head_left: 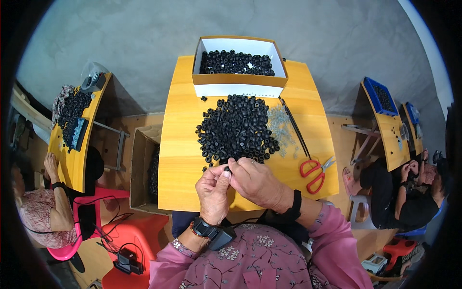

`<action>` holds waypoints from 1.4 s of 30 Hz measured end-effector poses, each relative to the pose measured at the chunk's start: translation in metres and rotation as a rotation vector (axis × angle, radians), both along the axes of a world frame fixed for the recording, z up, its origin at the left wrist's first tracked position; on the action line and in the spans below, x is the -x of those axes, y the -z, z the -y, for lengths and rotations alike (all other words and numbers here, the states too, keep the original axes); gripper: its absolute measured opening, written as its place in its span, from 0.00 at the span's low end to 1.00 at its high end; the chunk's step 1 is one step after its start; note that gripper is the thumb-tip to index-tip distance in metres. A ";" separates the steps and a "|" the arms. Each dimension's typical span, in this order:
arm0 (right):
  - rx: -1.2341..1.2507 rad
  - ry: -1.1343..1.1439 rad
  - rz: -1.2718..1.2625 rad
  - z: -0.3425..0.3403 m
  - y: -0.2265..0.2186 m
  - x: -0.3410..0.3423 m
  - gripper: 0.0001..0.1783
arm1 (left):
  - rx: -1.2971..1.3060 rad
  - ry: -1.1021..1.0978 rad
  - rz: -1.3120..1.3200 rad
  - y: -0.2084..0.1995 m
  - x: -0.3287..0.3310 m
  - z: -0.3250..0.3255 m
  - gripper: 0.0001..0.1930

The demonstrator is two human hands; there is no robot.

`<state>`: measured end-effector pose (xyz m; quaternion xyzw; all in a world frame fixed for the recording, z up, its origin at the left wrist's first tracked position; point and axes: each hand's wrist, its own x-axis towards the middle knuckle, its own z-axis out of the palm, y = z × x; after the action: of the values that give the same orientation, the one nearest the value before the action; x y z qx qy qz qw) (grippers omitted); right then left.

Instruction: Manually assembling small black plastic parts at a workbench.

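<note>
My left hand [213, 193] pinches a small round black part [227, 169] between thumb and fingertips, at the near side of the table. My right hand [260, 185] meets it there, its fingers closed against the same spot; whatever lies between those fingertips is hidden. Just beyond both hands spreads a heap of small black plastic or rubber parts [233, 127] on the yellow wooden table [180, 144]. Beside the heap, to its right, lie scattered tiny pale clear pieces [284, 126].
An open box [239, 79] at the far edge holds more black parts. Red-handled scissors [315, 176] and a long thin black stick [294, 126] lie at the right. A cardboard box [144, 168] and red chair [132, 236] stand left. People sit at side tables.
</note>
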<state>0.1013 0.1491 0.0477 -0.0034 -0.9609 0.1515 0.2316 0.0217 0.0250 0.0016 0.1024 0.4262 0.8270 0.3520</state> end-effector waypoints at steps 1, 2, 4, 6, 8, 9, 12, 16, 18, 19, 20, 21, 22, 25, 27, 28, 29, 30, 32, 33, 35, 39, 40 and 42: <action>0.013 -0.005 -0.033 0.000 0.003 0.001 0.22 | 0.006 -0.018 0.004 0.002 -0.001 -0.001 0.07; 0.026 -0.010 -0.066 -0.001 0.006 0.002 0.22 | 0.012 -0.037 0.008 0.003 -0.002 -0.001 0.07; 0.069 -0.017 -0.044 -0.002 0.010 0.002 0.21 | 0.019 -0.020 0.002 0.003 -0.001 0.001 0.07; 0.113 -0.024 -0.023 -0.004 0.010 0.001 0.21 | 0.027 -0.005 -0.004 0.003 -0.001 0.003 0.06; 0.217 -0.051 0.030 -0.006 0.008 0.001 0.20 | 0.044 0.011 0.022 0.002 0.000 0.004 0.06; 0.216 -0.051 0.030 -0.007 0.006 0.002 0.20 | 0.043 0.011 0.023 0.002 0.000 0.004 0.06; 0.201 -0.067 0.047 -0.005 0.002 0.004 0.20 | 0.037 0.032 0.081 0.001 0.001 0.005 0.06; 0.150 -0.023 -0.009 0.000 0.012 0.005 0.19 | 0.021 0.024 0.170 -0.001 0.002 0.004 0.06; 0.134 -0.017 -0.031 -0.001 0.017 0.006 0.18 | 0.009 0.020 0.188 -0.002 0.001 0.006 0.06; 0.143 -0.051 -0.053 -0.002 0.019 0.007 0.19 | 0.005 0.010 0.190 -0.001 0.001 0.007 0.06; 0.152 -0.086 -0.075 -0.002 0.020 0.008 0.20 | 0.001 0.000 0.192 -0.001 0.001 0.008 0.06; 0.155 -0.087 -0.074 -0.001 0.020 0.009 0.20 | 0.004 -0.001 0.193 0.000 0.001 0.009 0.06; 0.134 -0.096 -0.096 0.000 0.018 0.011 0.20 | -0.009 -0.007 0.193 0.000 0.002 0.010 0.07; 0.101 -0.111 -0.123 0.001 0.012 0.014 0.20 | -0.037 0.004 0.181 0.001 0.004 0.014 0.07; 0.088 -0.114 -0.127 -0.004 0.006 0.015 0.20 | -0.054 0.024 0.171 -0.002 0.009 0.015 0.07; 0.142 -0.132 -0.061 -0.010 0.002 0.014 0.16 | -0.019 0.088 0.159 -0.009 0.013 0.016 0.08; 0.195 -0.149 0.005 -0.014 -0.002 0.012 0.13 | 0.017 0.152 0.146 -0.017 0.016 0.016 0.08; 0.216 -0.167 0.012 -0.014 -0.008 0.011 0.12 | 0.118 0.132 0.105 -0.026 0.017 0.015 0.06; 0.226 -0.165 -0.002 -0.012 -0.009 0.010 0.12 | 0.102 0.192 0.064 -0.014 0.025 0.019 0.06; 0.236 -0.157 -0.012 -0.011 -0.008 0.008 0.12 | 0.086 0.257 0.027 -0.009 0.027 0.021 0.05; 0.235 -0.156 -0.008 -0.011 -0.005 0.006 0.12 | 0.097 0.254 -0.001 -0.009 0.025 0.021 0.04; 0.181 -0.150 -0.010 -0.012 -0.001 0.002 0.12 | 0.092 0.199 -0.046 -0.013 0.015 0.016 0.03; 0.181 -0.149 -0.011 -0.011 -0.002 0.001 0.12 | 0.093 0.199 -0.047 -0.012 0.012 0.016 0.03; 0.126 -0.161 -0.019 -0.011 -0.004 -0.001 0.12 | 0.100 0.145 -0.036 -0.009 0.006 0.015 0.03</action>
<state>0.1018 0.1600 0.0518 0.0609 -0.9445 0.2299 0.2268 0.0155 0.0097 0.0106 0.1300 0.4649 0.7751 0.4077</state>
